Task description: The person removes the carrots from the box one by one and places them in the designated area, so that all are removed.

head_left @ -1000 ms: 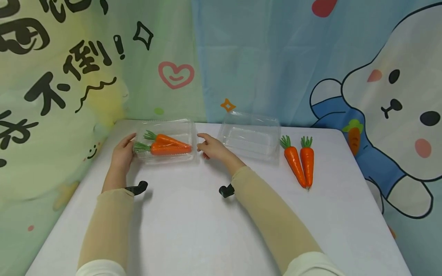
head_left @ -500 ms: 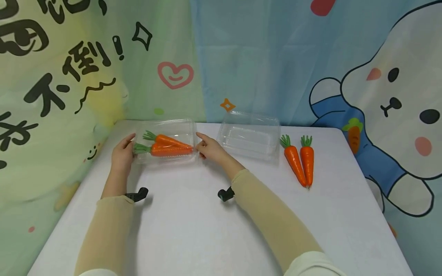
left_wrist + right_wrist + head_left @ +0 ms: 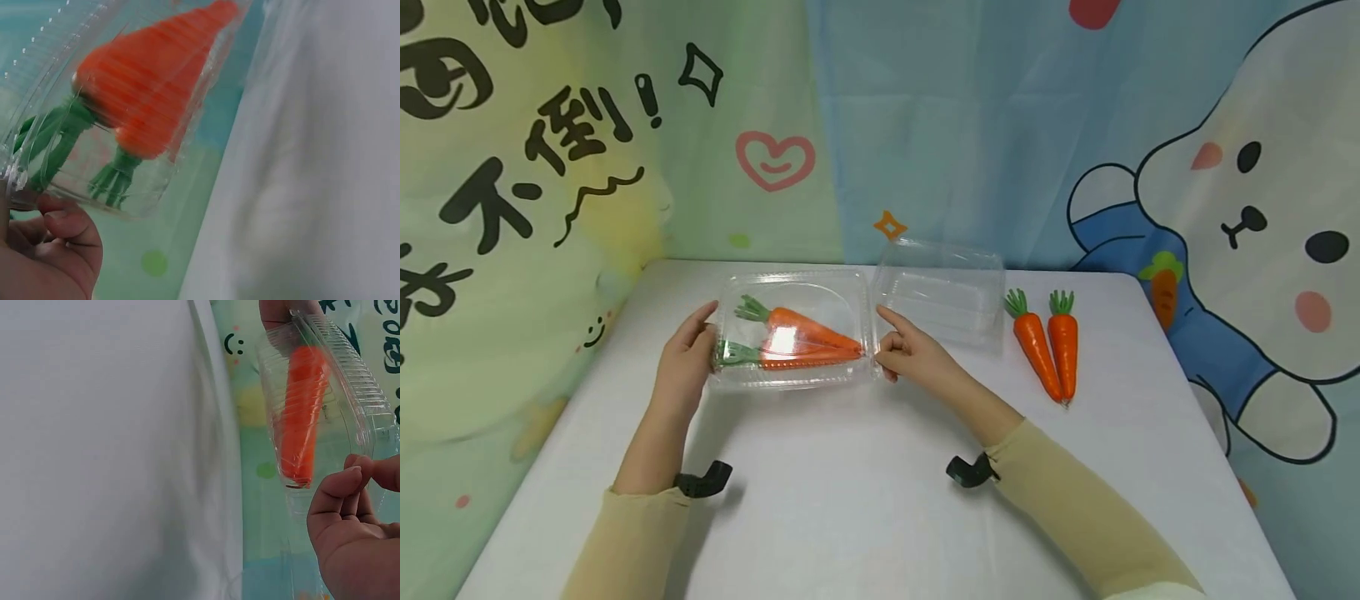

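In the head view, a clear plastic clamshell box (image 3: 838, 290) with its lid closed holds two orange carrots (image 3: 815, 330) with green tops. My left hand (image 3: 687, 357) grips the box's left end. At the right end, my right hand (image 3: 917, 354) pinches the rim, index finger extended along it. The left wrist view has the left hand's thumb and fingers (image 3: 72, 222) at the box corner, beside the carrot tops (image 3: 112, 178). From the right wrist, the thumb and a finger of the right hand (image 3: 356, 531) meet on the ridged rim, and the box looks raised off the table.
A second clear clamshell box (image 3: 943, 300), lid up, stands behind my right hand. Two more carrots (image 3: 1051, 354) lie side by side to its right. The white table (image 3: 820, 500) ends at a printed curtain (image 3: 925, 125) at the back.
Both hands have brought the filled box toward me and to the right, tilting it so its top faces me more. The right hand has gone from beside the box to pinching its rim.
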A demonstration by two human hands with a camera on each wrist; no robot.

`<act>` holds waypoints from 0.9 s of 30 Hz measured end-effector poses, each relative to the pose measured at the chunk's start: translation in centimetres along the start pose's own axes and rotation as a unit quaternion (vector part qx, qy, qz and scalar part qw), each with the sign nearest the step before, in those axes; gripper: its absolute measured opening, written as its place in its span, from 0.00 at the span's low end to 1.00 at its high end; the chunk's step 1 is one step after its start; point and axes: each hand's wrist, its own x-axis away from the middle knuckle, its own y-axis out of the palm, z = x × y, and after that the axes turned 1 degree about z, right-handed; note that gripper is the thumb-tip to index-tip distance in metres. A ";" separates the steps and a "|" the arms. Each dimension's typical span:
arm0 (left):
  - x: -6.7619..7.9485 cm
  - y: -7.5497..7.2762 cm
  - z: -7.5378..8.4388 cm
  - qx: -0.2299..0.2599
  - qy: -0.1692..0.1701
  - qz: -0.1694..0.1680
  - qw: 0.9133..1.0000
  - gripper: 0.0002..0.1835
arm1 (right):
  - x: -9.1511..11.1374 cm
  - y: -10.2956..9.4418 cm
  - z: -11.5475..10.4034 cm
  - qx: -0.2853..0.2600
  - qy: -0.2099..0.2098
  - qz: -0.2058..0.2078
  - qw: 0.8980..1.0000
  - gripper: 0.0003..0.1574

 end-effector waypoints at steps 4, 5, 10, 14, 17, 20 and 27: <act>2.2 2.6 0.6 0.006 0.005 -0.013 1.000 0.25 | 3.8 -1.6 0.7 0.006 0.002 0.019 1.000 0.46; 2.6 3.2 0.6 0.004 0.006 -0.016 1.000 0.24 | 4.7 -2.0 0.9 0.006 0.001 0.023 1.000 0.46; 4.2 6.6 0.5 0.011 0.002 -0.034 0.999 0.23 | 8.6 -3.7 2.0 0.007 0.003 0.044 0.999 0.46; 4.6 8.8 -0.6 0.023 -0.002 -0.057 0.998 0.24 | 10.6 -4.6 3.1 0.011 0.005 0.057 0.998 0.45; 4.9 10.1 -1.3 0.026 -0.002 -0.063 0.998 0.24 | 11.6 -5.2 4.2 0.002 0.007 0.055 0.998 0.46; 5.2 11.2 -1.7 0.019 0.010 -0.071 0.997 0.24 | 12.5 -5.7 5.3 -0.014 0.002 0.051 0.999 0.46; 4.9 12.7 -3.1 0.019 0.007 -0.095 0.995 0.23 | 13.3 -6.4 7.1 -0.066 -0.033 0.036 0.997 0.47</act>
